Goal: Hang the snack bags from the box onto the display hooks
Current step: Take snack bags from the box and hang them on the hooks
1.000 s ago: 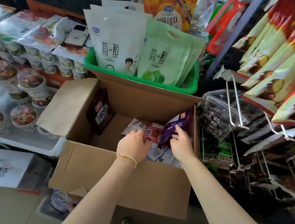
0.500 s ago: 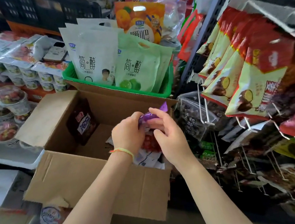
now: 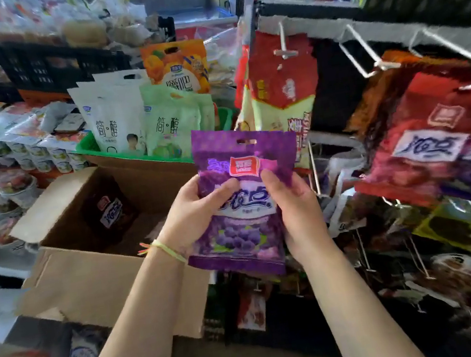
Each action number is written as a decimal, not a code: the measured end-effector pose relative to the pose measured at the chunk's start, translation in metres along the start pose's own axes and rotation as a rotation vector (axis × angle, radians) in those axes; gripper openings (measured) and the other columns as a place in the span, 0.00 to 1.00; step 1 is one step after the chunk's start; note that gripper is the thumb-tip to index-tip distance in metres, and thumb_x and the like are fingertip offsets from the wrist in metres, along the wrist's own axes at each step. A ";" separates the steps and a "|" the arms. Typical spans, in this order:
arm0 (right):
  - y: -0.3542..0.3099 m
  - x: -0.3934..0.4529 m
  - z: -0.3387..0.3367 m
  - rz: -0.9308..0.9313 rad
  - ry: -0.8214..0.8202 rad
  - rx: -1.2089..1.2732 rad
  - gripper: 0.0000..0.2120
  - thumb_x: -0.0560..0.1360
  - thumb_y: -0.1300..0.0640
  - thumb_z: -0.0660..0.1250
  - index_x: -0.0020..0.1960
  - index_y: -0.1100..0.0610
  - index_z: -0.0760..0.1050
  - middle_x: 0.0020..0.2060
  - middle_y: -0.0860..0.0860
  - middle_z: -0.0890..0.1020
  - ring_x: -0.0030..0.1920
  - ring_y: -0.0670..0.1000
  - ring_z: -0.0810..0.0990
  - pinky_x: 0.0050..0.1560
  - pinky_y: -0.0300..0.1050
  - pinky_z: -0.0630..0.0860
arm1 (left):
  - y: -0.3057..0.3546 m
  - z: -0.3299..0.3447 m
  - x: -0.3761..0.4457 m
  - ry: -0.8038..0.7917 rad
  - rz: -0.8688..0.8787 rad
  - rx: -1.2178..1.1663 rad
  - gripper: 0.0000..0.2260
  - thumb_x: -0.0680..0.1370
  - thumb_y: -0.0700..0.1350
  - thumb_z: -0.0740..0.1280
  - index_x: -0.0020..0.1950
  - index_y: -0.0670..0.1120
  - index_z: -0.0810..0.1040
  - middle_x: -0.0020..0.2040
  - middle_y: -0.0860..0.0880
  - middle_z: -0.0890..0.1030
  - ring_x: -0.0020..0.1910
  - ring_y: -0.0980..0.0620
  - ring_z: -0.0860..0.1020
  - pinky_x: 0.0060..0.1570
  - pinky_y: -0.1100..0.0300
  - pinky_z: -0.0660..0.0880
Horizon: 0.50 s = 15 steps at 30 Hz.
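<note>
A purple snack bag (image 3: 246, 234) with a hang slot at its top stands upright in front of me, above the right edge of the open cardboard box (image 3: 90, 277). My left hand (image 3: 193, 211) grips its left side and my right hand (image 3: 296, 209) grips its right side. A dark snack bag (image 3: 110, 211) leans against the box's inner wall. White wire display hooks (image 3: 371, 56) stick out from the rack at the upper right. Red and dark bags (image 3: 428, 139) hang from the rack below them.
A green basket (image 3: 87, 143) of white and green pouches stands behind the box. Trays of cups (image 3: 3, 192) fill the left side. More hanging bags and bare hooks (image 3: 362, 251) crowd the lower right. A black crate (image 3: 55, 67) sits at the back.
Both hands have lifted the purple bag out of the box and turned it upright, facing me. The view has swung up toward the hooks on the rack.
</note>
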State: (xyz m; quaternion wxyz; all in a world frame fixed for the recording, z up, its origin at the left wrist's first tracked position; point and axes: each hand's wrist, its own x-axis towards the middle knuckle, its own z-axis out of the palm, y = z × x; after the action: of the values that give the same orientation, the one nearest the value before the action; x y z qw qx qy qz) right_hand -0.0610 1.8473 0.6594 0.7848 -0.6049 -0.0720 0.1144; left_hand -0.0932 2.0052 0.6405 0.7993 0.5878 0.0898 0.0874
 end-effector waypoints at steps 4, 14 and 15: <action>-0.027 -0.011 -0.065 0.014 0.109 0.061 0.15 0.68 0.48 0.74 0.53 0.52 0.80 0.47 0.52 0.87 0.47 0.53 0.87 0.46 0.48 0.83 | -0.014 0.070 -0.011 -0.091 -0.011 0.052 0.17 0.71 0.49 0.78 0.55 0.42 0.82 0.54 0.37 0.84 0.54 0.35 0.82 0.60 0.37 0.76; -0.084 -0.006 -0.225 -0.131 0.511 0.073 0.06 0.72 0.47 0.75 0.42 0.50 0.85 0.44 0.48 0.88 0.48 0.52 0.86 0.57 0.57 0.81 | -0.058 0.251 0.000 0.026 0.190 0.120 0.33 0.72 0.64 0.72 0.42 0.30 0.76 0.43 0.27 0.80 0.40 0.44 0.78 0.46 0.30 0.75; -0.091 -0.004 -0.238 -0.137 0.536 0.070 0.06 0.72 0.47 0.75 0.39 0.48 0.85 0.43 0.48 0.88 0.47 0.52 0.86 0.57 0.58 0.81 | -0.060 0.266 0.004 0.020 0.178 0.104 0.31 0.74 0.62 0.70 0.41 0.31 0.77 0.42 0.29 0.82 0.40 0.44 0.78 0.47 0.32 0.76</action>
State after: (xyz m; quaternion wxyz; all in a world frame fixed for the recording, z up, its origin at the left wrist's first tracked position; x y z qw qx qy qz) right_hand 0.0034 1.6024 0.6859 0.8022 -0.5797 0.1015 -0.1004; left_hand -0.0214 1.7430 0.6606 0.7559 0.6331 0.0497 0.1589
